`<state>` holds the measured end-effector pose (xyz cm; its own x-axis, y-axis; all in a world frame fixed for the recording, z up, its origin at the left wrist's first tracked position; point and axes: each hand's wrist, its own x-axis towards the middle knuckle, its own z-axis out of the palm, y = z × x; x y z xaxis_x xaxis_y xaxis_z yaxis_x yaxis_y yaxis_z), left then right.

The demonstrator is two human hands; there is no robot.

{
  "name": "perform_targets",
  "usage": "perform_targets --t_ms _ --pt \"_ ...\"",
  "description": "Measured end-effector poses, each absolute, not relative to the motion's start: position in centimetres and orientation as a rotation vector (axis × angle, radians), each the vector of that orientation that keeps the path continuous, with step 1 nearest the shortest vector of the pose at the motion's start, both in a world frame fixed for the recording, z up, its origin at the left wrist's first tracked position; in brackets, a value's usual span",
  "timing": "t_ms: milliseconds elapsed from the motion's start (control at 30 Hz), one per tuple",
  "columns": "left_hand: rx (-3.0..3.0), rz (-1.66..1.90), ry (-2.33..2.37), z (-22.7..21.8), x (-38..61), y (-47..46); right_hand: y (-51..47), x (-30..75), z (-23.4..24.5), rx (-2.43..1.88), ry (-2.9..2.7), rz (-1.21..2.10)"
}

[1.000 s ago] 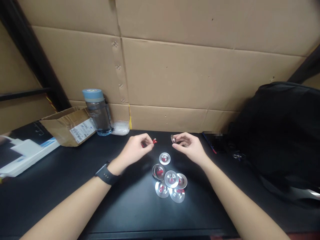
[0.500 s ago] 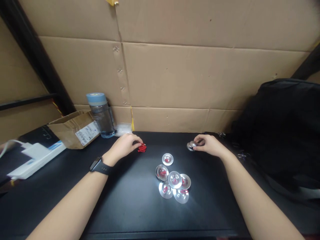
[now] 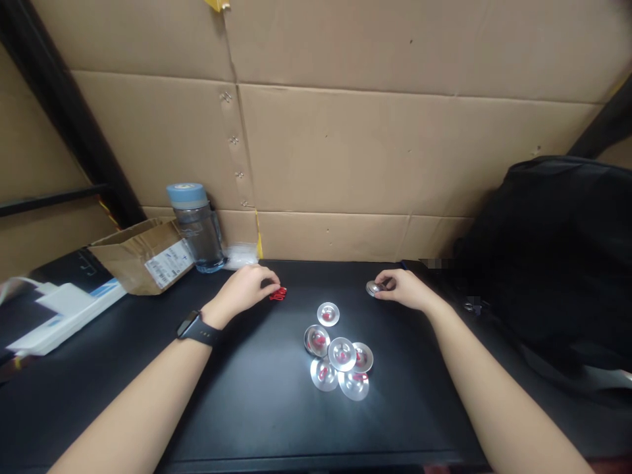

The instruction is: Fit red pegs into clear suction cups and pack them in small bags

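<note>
My left hand (image 3: 247,288) rests on the black table (image 3: 257,408) with its fingers curled over a small pile of red pieces (image 3: 278,293). A black watch (image 3: 196,328) sits on that wrist. My right hand (image 3: 402,288) pinches a small silver metal disc (image 3: 373,288) against the table at the back right. Between my arms lies a cluster of several silver discs (image 3: 338,359) with red centres, one of them (image 3: 328,313) a little apart at the back.
A cardboard wall (image 3: 345,145) closes off the back. A water bottle with a blue lid (image 3: 197,227) and an open cardboard box (image 3: 143,253) stand at the back left, with a white device (image 3: 59,316) beside them. A black bag (image 3: 557,250) fills the right side.
One second ago both hands were close together above the discs, left holding a red piece, right a disc. They moved apart and down to the table, left to the red pile, right to the back right.
</note>
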<state>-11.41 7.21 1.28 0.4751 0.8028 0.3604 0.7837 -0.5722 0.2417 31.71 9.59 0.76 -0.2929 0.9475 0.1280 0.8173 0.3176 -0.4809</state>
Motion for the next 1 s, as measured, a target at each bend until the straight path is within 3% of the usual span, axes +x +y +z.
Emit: perform_targets --t_ms 367,500,667,1000 --pt "2.615 0.807 1.505 1.3 -11.1 7.0 10.0 31.8 -0.1 -1.582 -2.274 0.295" --pt "2.653 0.829 1.466 1.3 -10.9 7.0 8.8 29.5 0.6 -1.334 -2.352 0.173" --pt "2.689 0.853 1.387 1.3 -9.2 6.2 6.0 23.8 0.9 -0.866 -2.607 0.43" --pt "2.599 0.737 0.885 1.1 -4.1 3.3 4.8 20.7 0.5 -0.726 -2.431 0.313"
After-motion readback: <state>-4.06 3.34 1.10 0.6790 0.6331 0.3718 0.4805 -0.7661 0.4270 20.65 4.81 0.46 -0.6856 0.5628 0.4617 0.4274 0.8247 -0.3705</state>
